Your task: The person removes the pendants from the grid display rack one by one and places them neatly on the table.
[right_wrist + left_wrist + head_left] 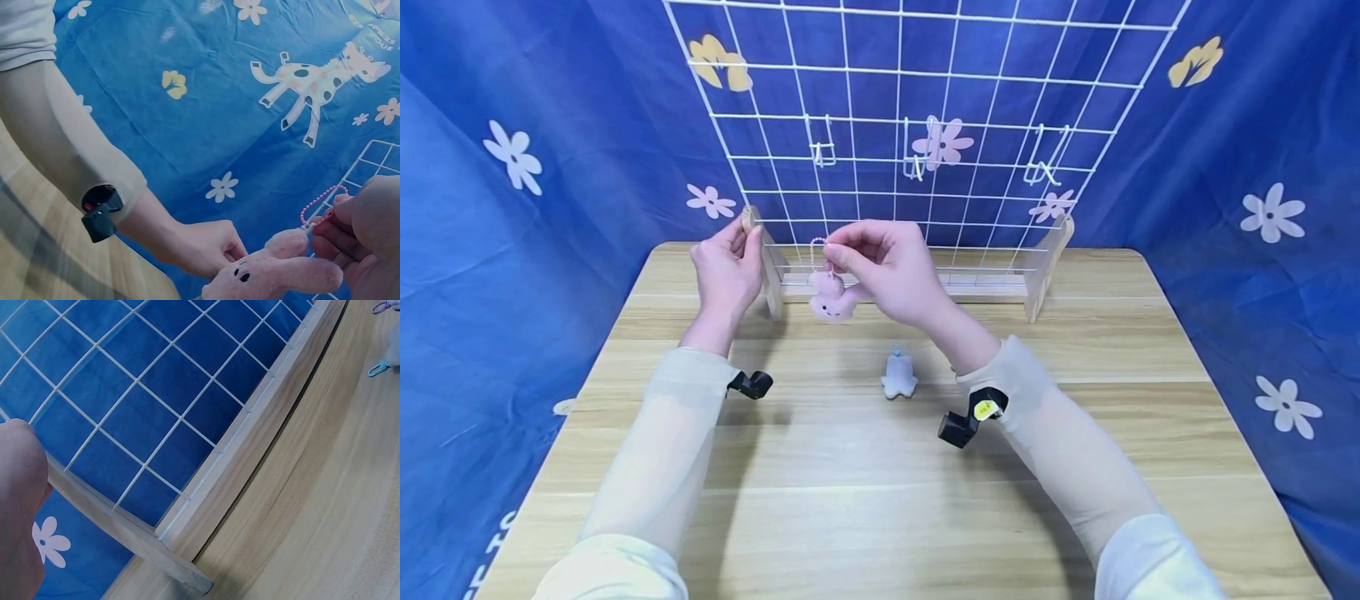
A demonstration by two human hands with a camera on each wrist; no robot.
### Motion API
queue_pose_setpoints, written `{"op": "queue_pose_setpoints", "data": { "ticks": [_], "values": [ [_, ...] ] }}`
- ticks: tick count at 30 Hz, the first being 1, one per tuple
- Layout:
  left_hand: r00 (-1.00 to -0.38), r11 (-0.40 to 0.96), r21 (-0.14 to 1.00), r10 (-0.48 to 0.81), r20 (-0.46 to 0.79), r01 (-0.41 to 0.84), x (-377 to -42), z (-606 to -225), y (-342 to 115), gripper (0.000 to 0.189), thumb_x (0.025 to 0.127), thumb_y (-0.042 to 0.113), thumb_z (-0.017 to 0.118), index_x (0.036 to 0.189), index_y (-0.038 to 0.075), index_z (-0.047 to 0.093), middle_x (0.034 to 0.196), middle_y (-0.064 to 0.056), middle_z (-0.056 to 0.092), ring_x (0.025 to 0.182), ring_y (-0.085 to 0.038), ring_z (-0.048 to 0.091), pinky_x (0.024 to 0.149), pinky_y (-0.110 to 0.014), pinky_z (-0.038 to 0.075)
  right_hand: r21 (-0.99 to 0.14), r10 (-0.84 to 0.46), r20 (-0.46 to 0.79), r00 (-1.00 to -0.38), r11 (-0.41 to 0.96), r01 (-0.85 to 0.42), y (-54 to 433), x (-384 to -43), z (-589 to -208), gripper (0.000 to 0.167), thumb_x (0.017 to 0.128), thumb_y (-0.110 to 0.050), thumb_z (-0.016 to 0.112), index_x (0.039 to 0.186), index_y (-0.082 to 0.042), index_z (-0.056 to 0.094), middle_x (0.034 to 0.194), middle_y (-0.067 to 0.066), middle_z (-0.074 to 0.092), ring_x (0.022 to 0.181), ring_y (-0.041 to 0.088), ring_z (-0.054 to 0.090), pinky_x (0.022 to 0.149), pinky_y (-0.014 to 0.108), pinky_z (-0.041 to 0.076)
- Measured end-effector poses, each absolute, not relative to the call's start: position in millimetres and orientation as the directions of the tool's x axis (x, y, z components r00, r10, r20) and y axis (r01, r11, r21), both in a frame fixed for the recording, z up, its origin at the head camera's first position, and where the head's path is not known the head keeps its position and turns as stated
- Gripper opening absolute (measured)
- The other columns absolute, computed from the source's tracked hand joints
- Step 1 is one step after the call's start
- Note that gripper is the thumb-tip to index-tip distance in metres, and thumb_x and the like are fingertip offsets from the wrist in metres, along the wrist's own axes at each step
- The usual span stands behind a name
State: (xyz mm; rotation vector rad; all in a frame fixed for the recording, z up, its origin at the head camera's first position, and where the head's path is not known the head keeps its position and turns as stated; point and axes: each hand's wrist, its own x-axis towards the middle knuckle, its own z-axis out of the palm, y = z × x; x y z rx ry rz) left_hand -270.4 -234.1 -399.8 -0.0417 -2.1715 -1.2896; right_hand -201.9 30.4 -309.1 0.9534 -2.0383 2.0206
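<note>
My right hand pinches the pink bead chain of a pink plush bunny keychain. The bunny dangles in front of the lower left part of a white wire grid, its long ears and small dark eyes showing in the right wrist view. With thumb and fingers, my left hand grips the top of the wooden side support at the grid's left end. On the table below lies a pale grey-blue plush keychain, its light blue clasp pointing toward the grid.
Three white wire hooks hang across the grid: a left hook, a middle hook and a right hook. Another wooden support holds the grid's right end. The wood-grain table extends toward me, with a blue flowered cloth around it.
</note>
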Motion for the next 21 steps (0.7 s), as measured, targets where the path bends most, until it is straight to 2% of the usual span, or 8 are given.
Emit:
{"op": "queue_pose_setpoints", "data": {
  "ticks": [6,7,13,15,21],
  "values": [
    [-0.818,0.530,0.786,-0.267,0.509,0.316,-270.5,-400.0,-234.1,0.031,0.104,0.014,0.069,0.133,0.004,0.072,0.121,-0.020,0.071,0.115,-0.024,0.071,0.093,-0.019,0.059,-0.870,-0.380,0.479,-0.791,-0.087,-0.485,31.2,-192.3,-320.3,0.005,0.097,0.003,0.074,0.098,0.008,0.077,0.090,0.012,0.078,0.073,0.026,0.071,0.063,0.027,0.062],
    [-0.819,0.529,0.788,-0.266,0.507,0.316,-270.5,-400.0,-234.1,0.031,0.104,0.014,0.068,0.133,0.004,0.072,0.121,-0.020,0.071,0.115,-0.024,0.071,0.094,-0.019,0.059,-0.871,-0.387,0.478,-0.789,-0.089,-0.484,31.1,-190.7,-322.6,0.005,0.097,0.004,0.074,0.098,0.008,0.077,0.090,0.012,0.078,0.073,0.023,0.071,0.063,0.029,0.063],
    [-0.824,0.515,0.797,-0.268,0.499,0.315,-270.7,-399.6,-233.8,0.032,0.104,0.014,0.068,0.134,0.003,0.071,0.123,-0.021,0.070,0.117,-0.024,0.070,0.095,-0.020,0.058,-0.880,-0.421,0.458,-0.783,-0.091,-0.466,30.3,-183.9,-337.3,0.006,0.097,0.006,0.073,0.100,0.010,0.077,0.090,0.013,0.077,0.075,0.029,0.071,0.066,0.045,0.065],
    [-0.825,0.510,0.799,-0.267,0.498,0.318,-271.0,-400.1,-234.0,0.032,0.104,0.014,0.068,0.135,0.003,0.070,0.124,-0.021,0.070,0.118,-0.023,0.070,0.096,-0.020,0.058,-0.890,-0.429,0.438,-0.790,-0.087,-0.447,30.0,-181.4,-341.1,0.006,0.097,0.006,0.073,0.100,0.010,0.076,0.090,0.014,0.077,0.075,0.030,0.071,0.066,0.047,0.065],
    [-0.824,0.511,0.798,-0.266,0.501,0.320,-271.5,-400.1,-233.5,0.033,0.104,0.012,0.068,0.135,0.001,0.070,0.124,-0.021,0.070,0.118,-0.023,0.069,0.096,-0.020,0.058,-0.917,-0.442,0.381,-0.812,-0.071,-0.392,28.7,-175.3,-351.2,0.006,0.098,0.005,0.073,0.100,0.009,0.077,0.093,0.015,0.077,0.076,0.023,0.071,0.066,0.027,0.062]
  ]
}}
